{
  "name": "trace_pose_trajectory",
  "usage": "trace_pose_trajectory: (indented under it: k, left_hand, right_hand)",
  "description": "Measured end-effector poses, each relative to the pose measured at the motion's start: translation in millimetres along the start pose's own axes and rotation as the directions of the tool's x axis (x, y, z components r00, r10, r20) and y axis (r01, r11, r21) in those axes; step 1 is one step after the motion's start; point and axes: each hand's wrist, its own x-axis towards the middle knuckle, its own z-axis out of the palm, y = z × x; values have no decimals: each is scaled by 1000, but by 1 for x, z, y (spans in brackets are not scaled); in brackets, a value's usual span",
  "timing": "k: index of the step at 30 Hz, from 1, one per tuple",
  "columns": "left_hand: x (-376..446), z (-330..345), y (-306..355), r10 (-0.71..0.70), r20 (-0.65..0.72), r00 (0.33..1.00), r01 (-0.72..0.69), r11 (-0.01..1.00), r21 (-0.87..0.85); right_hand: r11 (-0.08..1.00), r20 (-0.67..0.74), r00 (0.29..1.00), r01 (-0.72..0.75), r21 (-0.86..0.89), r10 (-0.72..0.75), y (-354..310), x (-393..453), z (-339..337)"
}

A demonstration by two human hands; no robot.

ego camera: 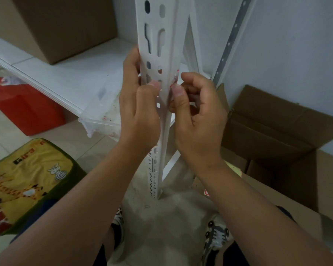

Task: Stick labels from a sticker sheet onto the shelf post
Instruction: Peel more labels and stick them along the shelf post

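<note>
A white slotted shelf post (158, 35) stands upright in the middle of the view, its foot on the floor between my shoes. My left hand (138, 106) wraps around the post's left flange, thumb pressed on its front face. My right hand (196, 114) is at the post's right edge, thumb and fingers pinching a small red-and-white label (174, 81) against that edge. The label is mostly hidden by the post and my fingers. A piece of yellowish sheet with a red mark (236, 172) peeks out beside my right forearm; most of it is covered.
A white shelf board (56, 73) carries a cardboard box (65, 25) and a clear plastic tub (102, 112). An open cardboard box (277, 131) lies at right by the wall. A yellow cartoon cushion (27, 179) and a red bag (27, 110) sit at left.
</note>
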Motion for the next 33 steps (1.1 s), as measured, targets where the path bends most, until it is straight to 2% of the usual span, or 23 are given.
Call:
trace_pose_trajectory:
  k: [6,11,15,19,21,24,29,33]
  left_hand:
    - [0,-1,5,8,8,1000,-9,999,34]
    - [1,-2,10,48,71,996,-48,999,-2]
    - [2,0,11,83,98,992,-81,996,-30]
    - [-1,1,13,113,98,989,-113,994,-8]
    - [-2,0,14,121,101,987,-121,993,-6]
    - [-1,0,14,108,103,989,-108,994,-5]
    - [-1,-3,13,107,140,984,-107,994,-2]
    - [-2,-2,13,123,124,985,-133,988,74]
  right_hand:
    - [966,42,984,179,-184,-174,1,14,-8]
    - [876,140,943,334,-348,-304,2,23,-16]
    - [804,232,895,445,-394,-382,2,30,-21]
    - [791,238,889,456,-408,-390,1,34,-20]
    - [804,221,899,438,-404,-378,1,34,-18]
    - [886,176,941,334,-322,-291,-1,34,-16]
    - [977,179,963,210,-27,-202,-8,25,-21]
    - [977,209,977,-90,195,48,-12,24,-26]
